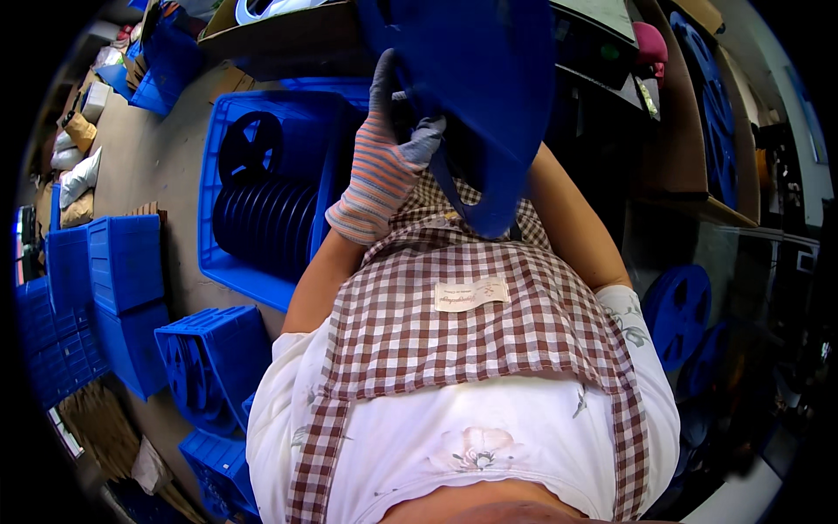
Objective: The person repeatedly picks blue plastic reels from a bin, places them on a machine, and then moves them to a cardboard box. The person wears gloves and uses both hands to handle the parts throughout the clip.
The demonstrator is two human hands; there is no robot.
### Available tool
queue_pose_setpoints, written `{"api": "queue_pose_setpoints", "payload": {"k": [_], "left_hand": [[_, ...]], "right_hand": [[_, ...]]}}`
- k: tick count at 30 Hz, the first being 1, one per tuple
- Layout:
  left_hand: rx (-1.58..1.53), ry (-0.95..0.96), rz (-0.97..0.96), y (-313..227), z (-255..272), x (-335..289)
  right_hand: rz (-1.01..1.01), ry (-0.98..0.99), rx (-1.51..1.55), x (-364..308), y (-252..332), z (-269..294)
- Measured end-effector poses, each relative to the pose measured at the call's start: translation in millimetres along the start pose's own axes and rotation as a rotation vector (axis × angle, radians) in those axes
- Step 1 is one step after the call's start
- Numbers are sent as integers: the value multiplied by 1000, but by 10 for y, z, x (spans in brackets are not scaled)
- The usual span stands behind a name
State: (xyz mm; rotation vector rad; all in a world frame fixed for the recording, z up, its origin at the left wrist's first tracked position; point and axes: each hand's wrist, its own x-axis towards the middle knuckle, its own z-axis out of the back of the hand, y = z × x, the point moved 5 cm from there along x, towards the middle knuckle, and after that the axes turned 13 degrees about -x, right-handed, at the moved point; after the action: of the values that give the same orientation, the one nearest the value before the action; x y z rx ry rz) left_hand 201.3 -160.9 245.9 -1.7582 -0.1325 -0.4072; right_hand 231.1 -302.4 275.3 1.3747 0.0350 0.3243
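Note:
A large blue plastic reel is held up before my chest, tilted and close to the camera, its top cut off by the frame edge. My left hand, in a striped orange-and-grey knit glove, is closed on its left side, with one finger stretched up along it. My right forearm reaches up behind the reel, which hides that hand. To the left, a blue crate holds a row of dark blue reels, with one more reel facing up behind them.
Stacked blue crates stand at far left. Nearer, another crate has a reel at its front. Cardboard boxes are at the top and right, the right one with blue reels. More reels stand beside my right arm.

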Motion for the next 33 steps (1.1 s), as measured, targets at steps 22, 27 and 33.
{"api": "queue_pose_setpoints", "payload": {"k": [22, 27, 33], "left_hand": [[-387, -284, 137, 163, 209, -294], [-154, -247, 42, 143, 236, -273], [-159, -213, 24, 71, 181, -171]], "right_hand": [[219, -42, -396, -1, 151, -106], [195, -53, -440, -27, 20, -108], [217, -69, -365, -18, -12, -132]]}}
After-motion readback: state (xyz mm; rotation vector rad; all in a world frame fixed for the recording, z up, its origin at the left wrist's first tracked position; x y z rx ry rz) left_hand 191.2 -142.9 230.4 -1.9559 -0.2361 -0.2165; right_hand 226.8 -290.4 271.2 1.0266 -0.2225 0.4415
